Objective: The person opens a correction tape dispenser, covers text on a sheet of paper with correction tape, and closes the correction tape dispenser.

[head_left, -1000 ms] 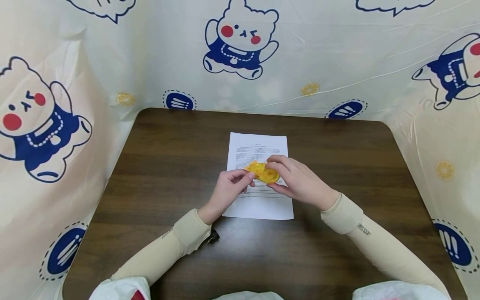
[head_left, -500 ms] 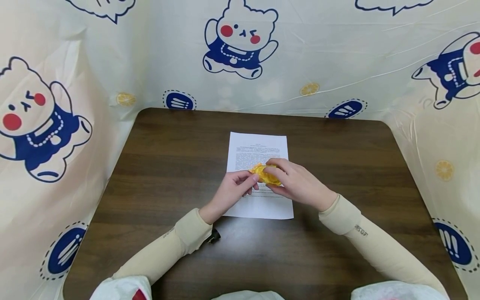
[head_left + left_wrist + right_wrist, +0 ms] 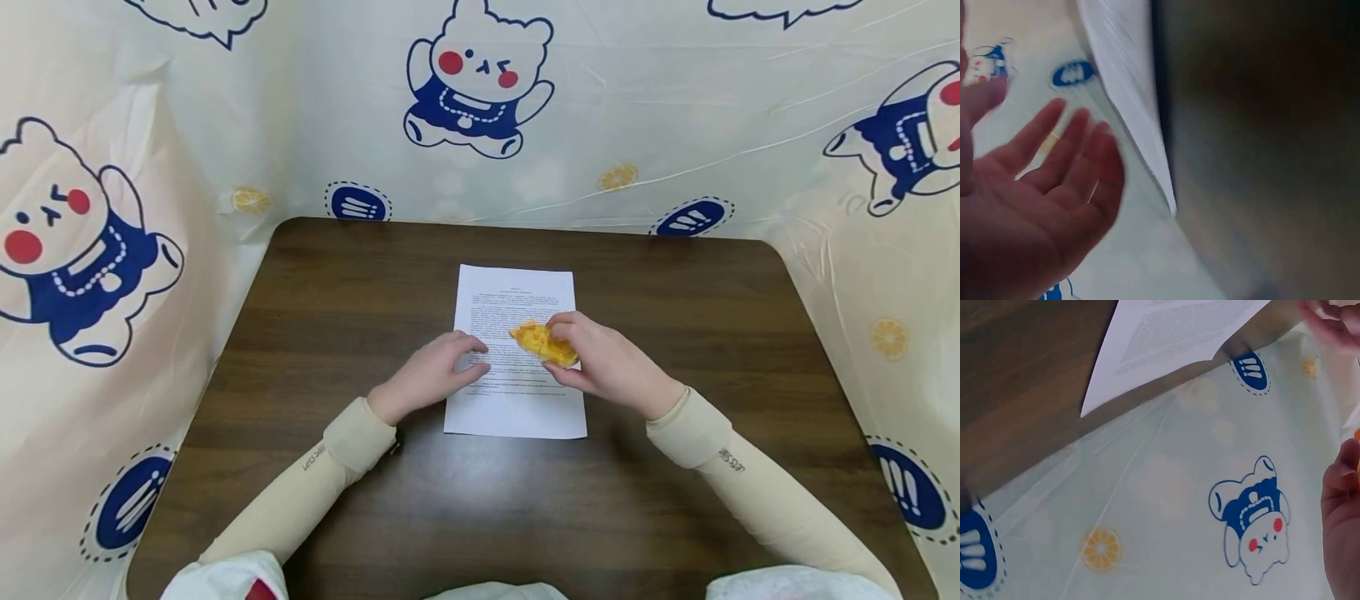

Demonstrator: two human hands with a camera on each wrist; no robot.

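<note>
My right hand (image 3: 611,362) grips a yellow, partly see-through correction tape (image 3: 538,340) over a printed sheet of paper (image 3: 517,417). Its fingers cover the right end, while the narrower end points left. At the right edge of the right wrist view, only part of that hand (image 3: 1342,531) and a sliver of yellow-orange show. My left hand (image 3: 438,367) is near the sheet's left edge, thumb and fingers apart, a short gap away from the correction tape. The left wrist view shows this hand (image 3: 1054,200) with spread, slightly bent fingers and nothing in them.
The sheet lies on a dark brown wooden table (image 3: 360,292). Behind the table and along both sides hangs a pale curtain (image 3: 300,108) printed with bears and orange slices.
The left hand has let go of the correction tape's narrow end and drawn back to the left. The right hand still holds the tape and has shifted slightly right.
</note>
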